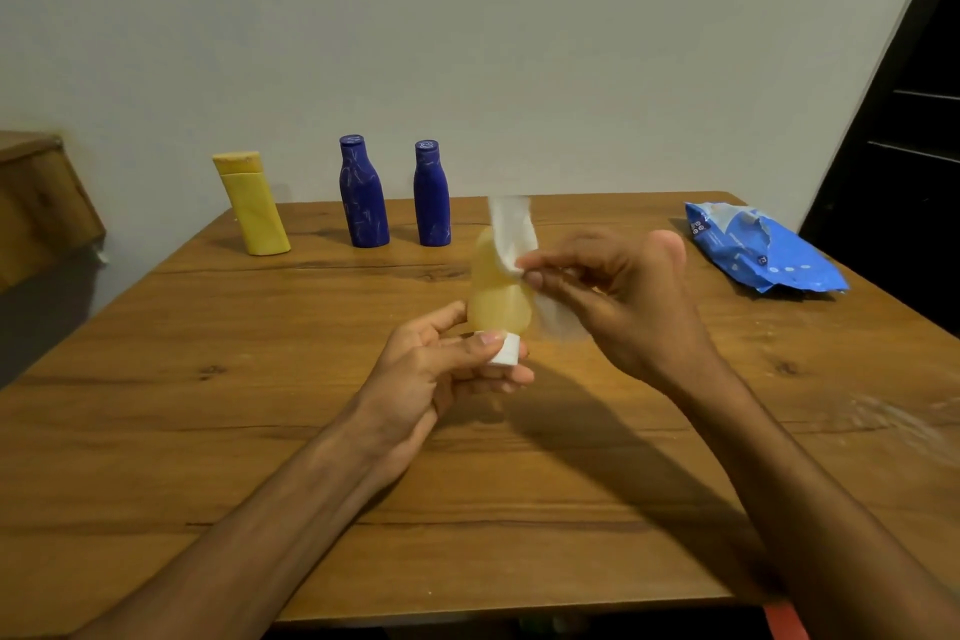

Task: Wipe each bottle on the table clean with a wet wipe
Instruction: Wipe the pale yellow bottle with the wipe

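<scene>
Bottle point(496, 294), pale yellow, held above table point(260, 405) cap-down; left hand point(441, 369) pinches its white cap point(506, 350). Right hand point(618, 296) grips wipe point(511, 234) against bottle's side. Three bottles point(363, 195) stand behind.

There is only one view, from a camera on the person's head. It looks forward and down across the wooden table point(260, 431) toward the grey wall point(467, 42) behind it. Both forearms enter from the bottom edge, so the hands are near the lens. The wide lens bends the dark door point(904, 146) at the right.
</scene>
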